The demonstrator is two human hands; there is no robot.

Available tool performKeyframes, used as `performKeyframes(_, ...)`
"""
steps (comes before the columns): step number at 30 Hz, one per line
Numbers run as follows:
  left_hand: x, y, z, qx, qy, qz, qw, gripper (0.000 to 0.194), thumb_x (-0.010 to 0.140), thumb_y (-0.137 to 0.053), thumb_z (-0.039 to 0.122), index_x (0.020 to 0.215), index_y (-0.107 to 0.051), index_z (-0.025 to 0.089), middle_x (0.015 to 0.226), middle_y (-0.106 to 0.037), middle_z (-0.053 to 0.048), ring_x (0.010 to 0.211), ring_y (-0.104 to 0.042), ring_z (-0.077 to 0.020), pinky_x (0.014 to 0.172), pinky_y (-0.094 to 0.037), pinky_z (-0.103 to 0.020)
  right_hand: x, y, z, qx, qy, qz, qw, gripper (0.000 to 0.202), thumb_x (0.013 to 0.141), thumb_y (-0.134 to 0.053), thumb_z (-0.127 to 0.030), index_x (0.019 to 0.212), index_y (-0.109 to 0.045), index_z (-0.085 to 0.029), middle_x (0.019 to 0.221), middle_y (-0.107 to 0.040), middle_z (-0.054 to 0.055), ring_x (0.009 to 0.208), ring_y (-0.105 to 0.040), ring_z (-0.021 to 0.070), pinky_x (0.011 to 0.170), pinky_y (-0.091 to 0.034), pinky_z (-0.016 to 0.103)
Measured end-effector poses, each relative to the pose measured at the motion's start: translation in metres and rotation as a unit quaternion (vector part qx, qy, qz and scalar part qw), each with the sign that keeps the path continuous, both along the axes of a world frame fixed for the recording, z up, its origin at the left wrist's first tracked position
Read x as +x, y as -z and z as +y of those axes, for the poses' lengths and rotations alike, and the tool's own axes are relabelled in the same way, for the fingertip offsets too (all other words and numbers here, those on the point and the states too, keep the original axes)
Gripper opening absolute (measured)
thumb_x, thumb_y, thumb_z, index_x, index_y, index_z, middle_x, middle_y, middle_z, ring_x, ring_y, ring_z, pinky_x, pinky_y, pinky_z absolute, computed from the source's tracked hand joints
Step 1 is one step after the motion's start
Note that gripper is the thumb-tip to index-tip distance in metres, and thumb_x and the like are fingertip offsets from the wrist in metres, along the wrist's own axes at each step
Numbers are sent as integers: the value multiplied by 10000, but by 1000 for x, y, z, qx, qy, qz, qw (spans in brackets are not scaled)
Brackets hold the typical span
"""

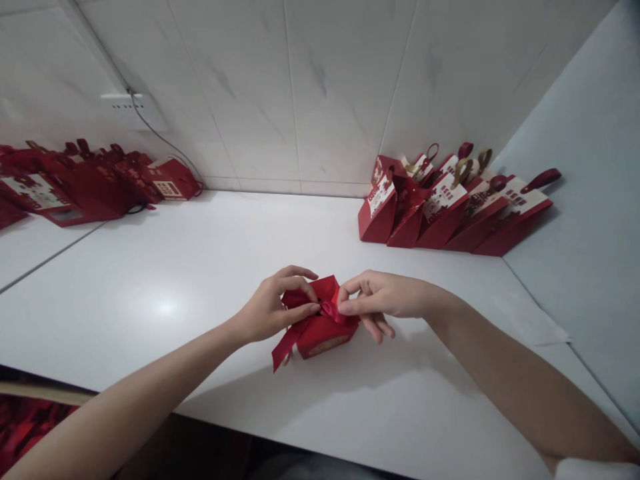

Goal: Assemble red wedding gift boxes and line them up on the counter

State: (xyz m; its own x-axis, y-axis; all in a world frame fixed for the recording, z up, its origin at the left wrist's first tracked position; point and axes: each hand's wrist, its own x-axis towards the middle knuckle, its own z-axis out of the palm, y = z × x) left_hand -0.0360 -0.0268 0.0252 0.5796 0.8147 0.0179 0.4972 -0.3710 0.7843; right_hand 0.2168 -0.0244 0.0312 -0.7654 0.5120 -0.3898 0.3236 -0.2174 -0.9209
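A small red gift box [317, 338] with a gold patch on its front stands on the white table, near the middle of the view. A shiny dark red ribbon [330, 309] is gathered in a knot or bow at its top, and one tail hangs down at the left. My left hand [270, 305] pinches the ribbon between thumb and forefinger on the left of the knot. On the other side, my right hand [385, 297] pinches a ribbon loop, its lower fingers spread loosely. My fingers hide part of the box's top.
Several red and white gift boxes with ribbon handles [445, 200] stand at the back right by the side panel. More red boxes [95, 180] line the wall at left, under a socket with a cable [160, 133]. Red material [30, 427] lies below the table's front edge.
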Motion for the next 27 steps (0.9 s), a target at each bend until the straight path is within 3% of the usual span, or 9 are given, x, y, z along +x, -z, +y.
performKeyframes(4,0,3,3,-18,1,-9,1000,201,842,-686,393,830,-707,194,1263,-575,-69,958,-629,-180,839,-530,-317,-1,1,0,17,-31,-6,999,345,859,-659,-512,885,-565,-180,561,-678,-23,368,-511,59,406,-379,162)
performKeyframes(10,-1,6,7,-77,6,-26,997,214,819,-714,401,804,-721,188,1261,-587,-70,951,-635,-177,853,-528,-319,-4,14,11,72,52,41,995,331,865,-649,-484,808,-521,-185,578,-593,-61,384,-453,41,413,-337,176)
performKeyframes(16,-2,4,7,-57,-14,-14,998,216,802,-728,420,809,-743,205,1269,-592,-76,1027,-634,-214,932,-509,-367,-11,26,15,177,102,29,978,293,891,-613,-389,714,-484,-194,523,-521,-70,458,-490,75,490,-403,202)
performKeyframes(23,-29,-16,28,-53,44,-17,997,241,828,-695,419,867,-675,182,1307,-586,-116,1260,-524,-282,1071,-423,-480,-8,25,15,148,99,59,982,385,872,-616,-540,758,-484,-197,535,-544,-62,404,-500,79,422,-385,200)
performKeyframes(27,-36,-25,31,-19,40,51,998,261,847,-663,436,809,-644,178,1332,-568,-106,1221,-535,-273,1079,-390,-497,-9,25,14,183,134,81,971,410,868,-615,-565,748,-501,-191,563,-535,-58,423,-487,67,439,-378,198)
